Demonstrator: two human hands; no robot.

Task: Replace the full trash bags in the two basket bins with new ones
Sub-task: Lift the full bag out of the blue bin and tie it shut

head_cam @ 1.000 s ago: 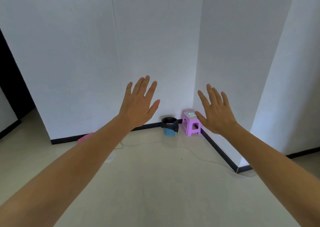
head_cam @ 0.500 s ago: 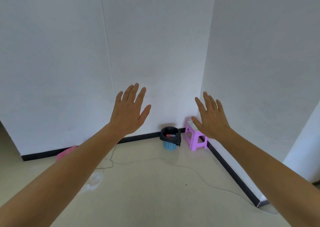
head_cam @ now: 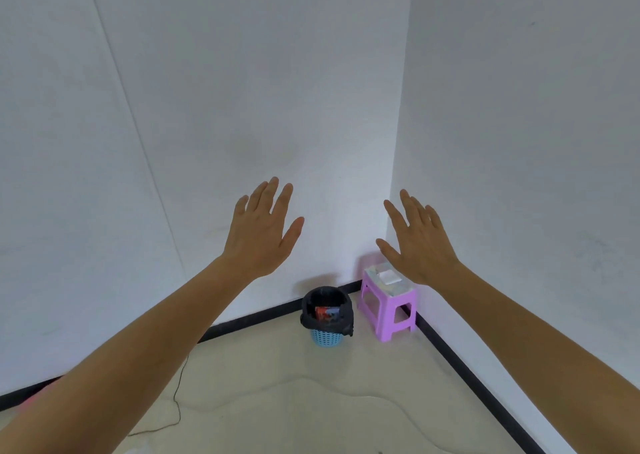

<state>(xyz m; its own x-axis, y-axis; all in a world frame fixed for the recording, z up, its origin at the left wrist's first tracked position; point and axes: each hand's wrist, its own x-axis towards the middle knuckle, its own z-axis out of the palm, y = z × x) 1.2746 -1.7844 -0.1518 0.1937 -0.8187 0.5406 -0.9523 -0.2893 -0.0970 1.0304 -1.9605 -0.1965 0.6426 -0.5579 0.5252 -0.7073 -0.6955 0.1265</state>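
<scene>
A small blue basket bin (head_cam: 327, 338) stands on the floor in the room's corner, lined with a black trash bag (head_cam: 325, 309) that holds red and blue rubbish. My left hand (head_cam: 264, 231) is raised in the air, fingers spread, well above and left of the bin. My right hand (head_cam: 417, 242) is also raised with fingers apart, above the stool. Neither hand holds anything. Only one bin is fully in view.
A purple plastic stool (head_cam: 388, 303) stands right of the bin against the wall, with a white folded item (head_cam: 389, 276) on top. A thin dark cable (head_cam: 178, 398) trails over the beige floor. Something pink (head_cam: 33, 398) lies by the left baseboard. White walls meet behind.
The view has moved closer to the corner and turned right, so bin and stool appear larger. Both hands stay raised and spread.
</scene>
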